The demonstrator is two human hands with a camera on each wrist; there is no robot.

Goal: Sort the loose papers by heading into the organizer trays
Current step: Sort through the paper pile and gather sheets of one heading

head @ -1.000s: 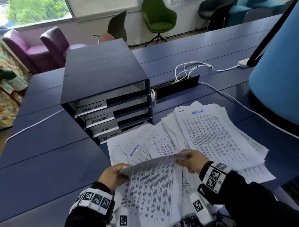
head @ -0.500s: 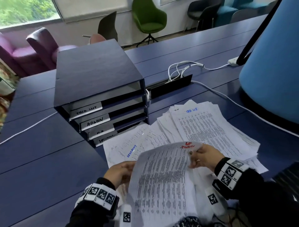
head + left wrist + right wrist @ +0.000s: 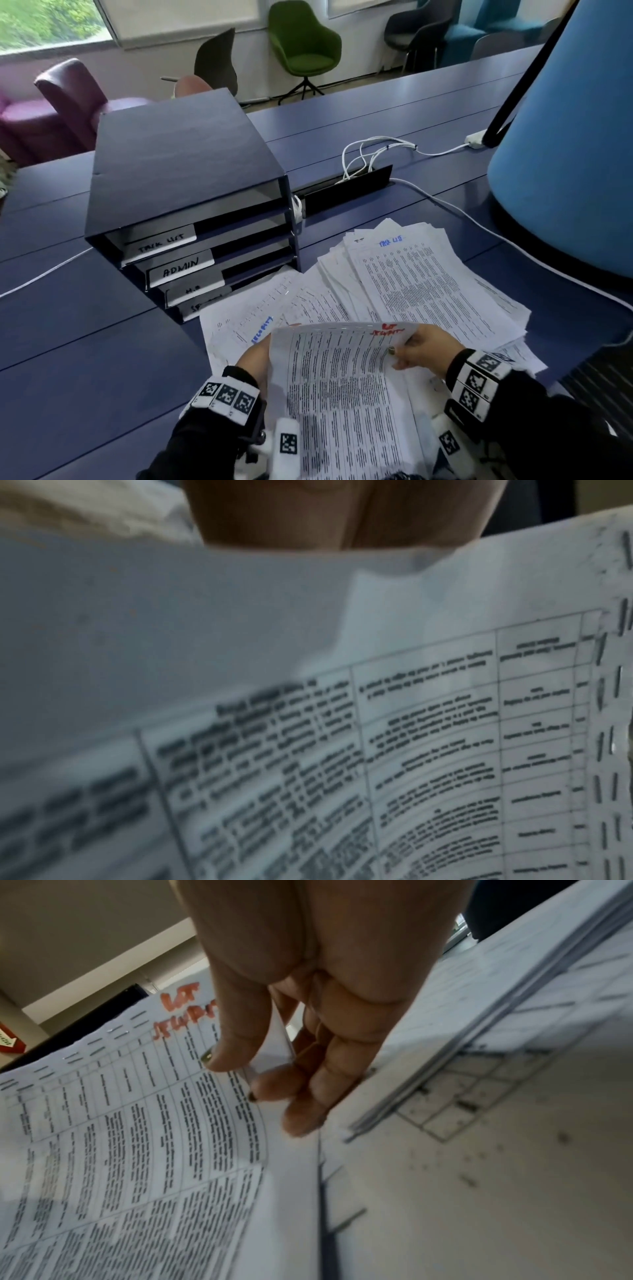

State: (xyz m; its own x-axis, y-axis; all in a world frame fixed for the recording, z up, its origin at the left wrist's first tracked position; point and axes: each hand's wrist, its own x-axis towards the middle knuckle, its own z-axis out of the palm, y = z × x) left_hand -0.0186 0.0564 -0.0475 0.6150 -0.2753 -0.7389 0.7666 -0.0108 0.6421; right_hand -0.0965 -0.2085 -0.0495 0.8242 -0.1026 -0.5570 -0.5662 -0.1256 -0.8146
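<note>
Daylight comes from the window (image 3: 51,24) at the upper left of the head view, bright and washed out there, while the dark blue counter (image 3: 85,342) takes only a soft, even sheen. Shadows are weak — a faint one lies under the fanned papers (image 3: 428,291). The wide lens bends straight lines toward the edges, and the armchairs (image 3: 61,109) at the left are smeared. In the left wrist view the held sheet (image 3: 428,737) is dim and grey-blue, its near left part badly blurred, its print sharper at the right. The right wrist view is brighter — the right hand (image 3: 308,1001) reads fairly clear, the sheets at the lower right dissolve into blur.
</note>
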